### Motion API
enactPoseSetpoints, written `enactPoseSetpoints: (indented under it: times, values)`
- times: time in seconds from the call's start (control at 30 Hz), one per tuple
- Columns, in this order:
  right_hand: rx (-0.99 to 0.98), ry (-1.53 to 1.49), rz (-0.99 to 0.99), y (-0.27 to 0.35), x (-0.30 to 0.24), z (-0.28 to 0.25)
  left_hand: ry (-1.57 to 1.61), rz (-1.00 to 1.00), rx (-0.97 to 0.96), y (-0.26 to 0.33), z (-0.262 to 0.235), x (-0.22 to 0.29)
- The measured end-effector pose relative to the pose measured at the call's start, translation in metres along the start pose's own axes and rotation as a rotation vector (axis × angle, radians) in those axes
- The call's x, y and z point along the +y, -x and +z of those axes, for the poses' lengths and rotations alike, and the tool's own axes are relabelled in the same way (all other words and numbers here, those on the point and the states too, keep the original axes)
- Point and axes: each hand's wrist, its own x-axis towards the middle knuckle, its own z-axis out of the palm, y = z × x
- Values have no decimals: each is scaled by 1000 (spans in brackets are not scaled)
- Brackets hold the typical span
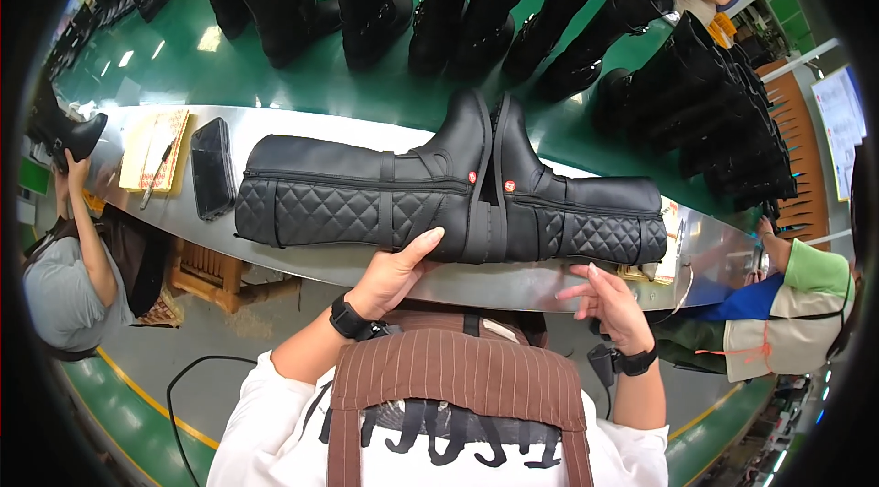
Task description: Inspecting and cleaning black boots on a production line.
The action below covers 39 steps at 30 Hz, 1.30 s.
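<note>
Two black quilted tall boots lie on their sides, soles facing each other, on a metal work surface edge (439, 284). The left boot (357, 199) points its shaft left and the right boot (586, 212) points its shaft right. Each has a long zipper, a strap and a small round red sticker near the sole. My left hand (400, 269) grips the left boot's lower side near the heel, thumb on top, other fingers partly hidden beneath. Just below the right boot's shaft, my right hand (612, 302) is open, fingers apart and holding nothing.
Several black boots (366, 11) stand along the green table (302, 89); more crowd the right (705, 112). A phone (212, 167) and a notepad (151, 153) with a pen lie left. Co-workers sit at left (73, 281) and right (797, 313); another is farther back.
</note>
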Motion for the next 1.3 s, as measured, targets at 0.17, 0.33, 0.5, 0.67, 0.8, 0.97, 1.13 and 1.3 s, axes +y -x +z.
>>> enactPoseSetpoints:
  times: [0.17, 0.33, 0.5, 0.67, 0.8, 0.97, 1.13, 1.3]
  values:
    - [73, -695, -47, -38, 22, 0, -24, 71, 22, 4, 8, 7]
    - [275, -307, -791, -28, -29, 33, -706, 546, 250, 31, 28, 42]
    - [215, -7, -746, 4, -57, 100, -1666, 574, 406, 44, 58, 38]
    - [425, 780, -1232, 48, -64, 83, -1780, 643, 288, 36, 73, 16]
    - [933, 761, -1656, 95, -79, 68, -1785, 603, 285, 34, 78, 12]
    - [493, 1146, -1326, 146, -129, 87, -1794, 658, 253, 34, 81, 6]
    - [64, 1271, -1186, 136, -185, 99, -1888, 691, 225, 29, 85, 3]
    - [316, 1251, -1333, 111, -189, 117, -1807, 667, 13, 41, 88, 22]
